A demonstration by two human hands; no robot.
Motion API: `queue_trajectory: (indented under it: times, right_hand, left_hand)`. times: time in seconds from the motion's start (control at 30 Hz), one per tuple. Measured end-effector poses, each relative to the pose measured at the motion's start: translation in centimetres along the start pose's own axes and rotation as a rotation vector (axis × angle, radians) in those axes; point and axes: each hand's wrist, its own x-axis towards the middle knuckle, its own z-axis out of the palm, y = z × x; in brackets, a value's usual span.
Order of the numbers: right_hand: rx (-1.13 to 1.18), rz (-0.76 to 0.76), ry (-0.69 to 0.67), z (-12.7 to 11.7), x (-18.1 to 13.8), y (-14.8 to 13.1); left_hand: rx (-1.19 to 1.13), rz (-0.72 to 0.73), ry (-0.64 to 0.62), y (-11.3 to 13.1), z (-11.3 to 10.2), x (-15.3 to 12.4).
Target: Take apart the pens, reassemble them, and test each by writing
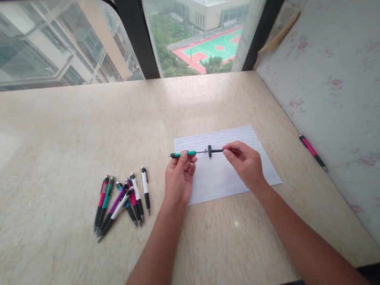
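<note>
My left hand (179, 175) is closed on the green upper barrel (189, 153) of a ballpoint pen, its black clicker end to the left. A thin dark refill (201, 152) sticks out of the barrel to the right. My right hand (246, 162) pinches a slim black pen part (217, 151) in line with the refill. Between the two, over the paper, shows a short black piece (209, 151), standing crosswise; whether it touches the refill I cannot tell. Beneath both hands lies a white sheet of paper (224, 180) with rows of handwriting along its top.
Left of the paper, several click pens lie in a loose pile, among them a purple pen (118, 200) and a white pen (146, 189) set apart. A pink and black pen (312, 152) rests against the papered wall (355, 103) on the right. Windows close off the back of the stone counter (49, 135).
</note>
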Motion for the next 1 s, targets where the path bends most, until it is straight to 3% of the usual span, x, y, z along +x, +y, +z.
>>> queue_trajectory:
  times: [0.43, 1.0]
  right_hand:
    - [0.020, -0.009, -0.070, 0.6, -0.4, 0.3]
    - [0.002, 0.046, -0.092, 0.3, -0.4, 0.6]
  left_hand:
    - [0.068, -0.030, -0.059, -1.2, 0.6, -0.8]
    - [0.135, 0.000, -0.075, -0.9, 0.8, -1.1]
